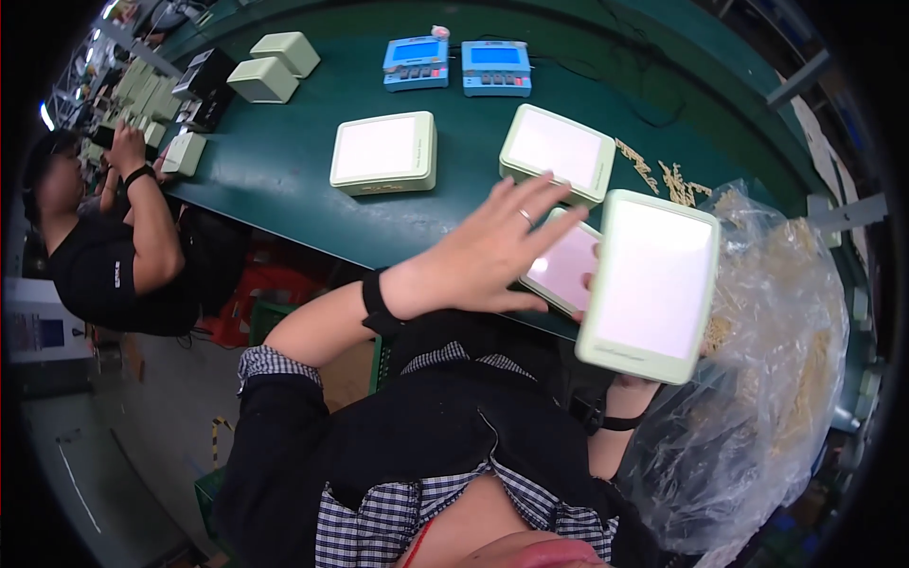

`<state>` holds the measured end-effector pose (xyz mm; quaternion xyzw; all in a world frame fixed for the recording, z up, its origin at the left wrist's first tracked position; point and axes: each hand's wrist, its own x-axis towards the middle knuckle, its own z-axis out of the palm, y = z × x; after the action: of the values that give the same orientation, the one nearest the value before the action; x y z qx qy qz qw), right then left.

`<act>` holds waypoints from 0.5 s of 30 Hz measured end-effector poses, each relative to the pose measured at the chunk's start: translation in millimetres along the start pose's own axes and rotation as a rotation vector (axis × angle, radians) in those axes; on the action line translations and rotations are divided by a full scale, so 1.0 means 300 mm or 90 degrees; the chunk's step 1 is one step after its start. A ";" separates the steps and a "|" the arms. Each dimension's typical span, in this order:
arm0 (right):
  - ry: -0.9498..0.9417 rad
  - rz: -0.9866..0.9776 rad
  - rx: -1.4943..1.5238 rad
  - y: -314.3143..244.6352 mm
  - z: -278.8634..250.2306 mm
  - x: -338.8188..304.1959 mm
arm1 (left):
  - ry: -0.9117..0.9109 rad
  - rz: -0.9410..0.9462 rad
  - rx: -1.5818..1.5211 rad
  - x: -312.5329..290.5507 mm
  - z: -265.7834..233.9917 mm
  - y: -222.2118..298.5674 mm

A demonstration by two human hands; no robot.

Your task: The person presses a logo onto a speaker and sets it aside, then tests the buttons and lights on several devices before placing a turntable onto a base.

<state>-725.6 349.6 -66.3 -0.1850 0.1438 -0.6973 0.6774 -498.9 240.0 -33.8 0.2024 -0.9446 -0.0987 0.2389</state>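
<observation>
My right hand (588, 282) grips a pale green box-shaped device (653, 279) with a rounded frame and a white front panel. Its fingertips show at the device's left edge; the palm is hidden behind. Fingers spread and holding nothing, my left hand (483, 246) hovers just left of that device. Partly covered by both hands, a similar device with a pinkish panel (561, 263) lies at the table's near edge. Beyond my left fingers, another white-panelled device (559, 150) sits on the table, and one more device (383, 151) stands farther left.
Two blue testers with screens (417, 62) (497, 66) stand at the back of the green table (284, 180). Right of me is a clear plastic bag (767, 379) of small tan pieces, with loose tan strips (677, 185) nearby. At far left, a co-worker (114, 237) handles similar boxes.
</observation>
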 end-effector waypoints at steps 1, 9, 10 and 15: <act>0.008 -0.009 -0.001 -0.018 -0.003 -0.013 | -0.051 -0.062 -0.077 0.006 0.046 0.017; 0.041 -0.093 0.003 -0.133 -0.100 -0.108 | -0.193 0.008 -0.010 0.111 0.232 0.046; 0.051 -0.125 -0.027 -0.123 -0.132 -0.129 | -0.196 0.016 -0.014 0.117 0.231 0.038; 0.087 -0.172 -0.079 -0.104 -0.210 -0.172 | -0.285 0.111 -0.016 0.041 0.126 -0.071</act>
<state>-781.1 399.3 -111.5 -0.1964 0.2064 -0.7828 0.5532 -520.2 218.9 -67.4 0.0901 -0.9866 -0.1315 0.0337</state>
